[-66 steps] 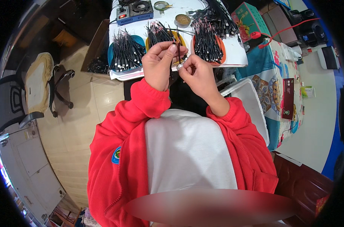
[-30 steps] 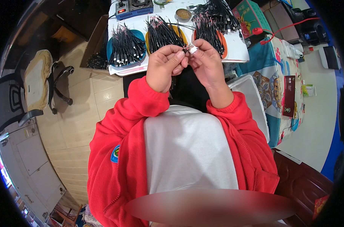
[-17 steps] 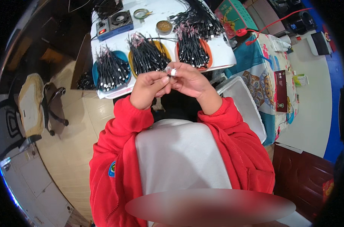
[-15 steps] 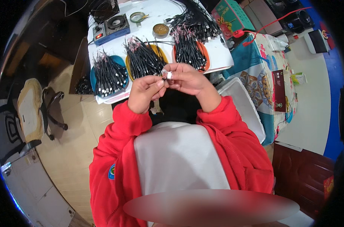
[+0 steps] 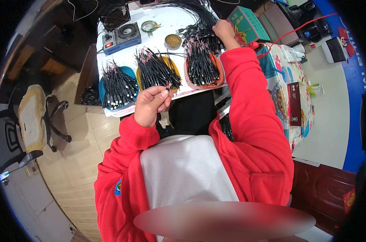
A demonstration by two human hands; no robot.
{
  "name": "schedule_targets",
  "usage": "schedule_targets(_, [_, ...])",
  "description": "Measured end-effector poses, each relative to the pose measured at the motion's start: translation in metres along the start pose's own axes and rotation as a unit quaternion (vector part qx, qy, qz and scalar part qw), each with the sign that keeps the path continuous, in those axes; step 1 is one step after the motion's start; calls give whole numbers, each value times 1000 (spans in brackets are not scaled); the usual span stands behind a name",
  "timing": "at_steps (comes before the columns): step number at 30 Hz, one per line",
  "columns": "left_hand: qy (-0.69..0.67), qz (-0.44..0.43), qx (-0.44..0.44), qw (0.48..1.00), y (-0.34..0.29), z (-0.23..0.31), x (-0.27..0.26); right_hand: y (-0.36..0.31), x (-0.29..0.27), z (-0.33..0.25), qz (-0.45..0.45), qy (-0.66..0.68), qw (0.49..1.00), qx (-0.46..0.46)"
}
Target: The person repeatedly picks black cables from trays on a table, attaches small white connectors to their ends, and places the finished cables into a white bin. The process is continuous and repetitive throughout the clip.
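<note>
My left hand (image 5: 152, 105) is closed in a pinch in front of the table edge. Between its thumb and forefinger sticks up the reddish stripped end of a black cable (image 5: 168, 85); the rest is hidden by the fingers. My right arm stretches to the back right, where my right hand (image 5: 224, 32) lies with curled fingers at a heap of long black cables (image 5: 203, 30). What it grips, if anything, is hidden. Nearer stand bundles of short black cables with pinkish wire ends in a blue tray (image 5: 129, 71), a yellow tray (image 5: 166, 61) and an orange tray (image 5: 220, 74).
Behind the trays are a blue heating device (image 5: 122, 38) with a lit red switch, a round dish of brown stuff (image 5: 173, 40) and a glass dish (image 5: 149, 26). A green box (image 5: 249, 24) and a red power cord (image 5: 287, 27) lie right. An office chair (image 5: 34, 121) stands left.
My right hand has left my left hand and moved up and right to the cable heap, taking away the small white piece seen near its fingers. My left hand stays pinched, slightly lower.
</note>
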State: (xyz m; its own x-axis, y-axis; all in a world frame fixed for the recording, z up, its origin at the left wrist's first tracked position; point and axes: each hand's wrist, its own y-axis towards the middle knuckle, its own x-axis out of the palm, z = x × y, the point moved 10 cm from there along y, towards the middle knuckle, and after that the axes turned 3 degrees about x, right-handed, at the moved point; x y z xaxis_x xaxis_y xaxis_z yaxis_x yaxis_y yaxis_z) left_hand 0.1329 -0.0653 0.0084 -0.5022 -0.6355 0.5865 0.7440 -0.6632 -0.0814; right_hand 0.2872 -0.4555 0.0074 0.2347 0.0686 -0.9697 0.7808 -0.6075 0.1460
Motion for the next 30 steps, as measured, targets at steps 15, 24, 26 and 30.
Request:
schedule_targets(15, [-77,-19,32,996,22,3,31,-212,-136,-31,-27,351,927,-125])
schedule_targets(24, [-42,22,154,987,48,63,22,-398,-38,-113,-216,270,867,-360])
schedule_targets(26, [18,7,195,981,30,74,25,-405,-25,-116,-274,281,830,-396])
schedule_targets(30, [-5,-86,147,985,-16,55,45,-350,-37,-101,-319,485,783,-224])
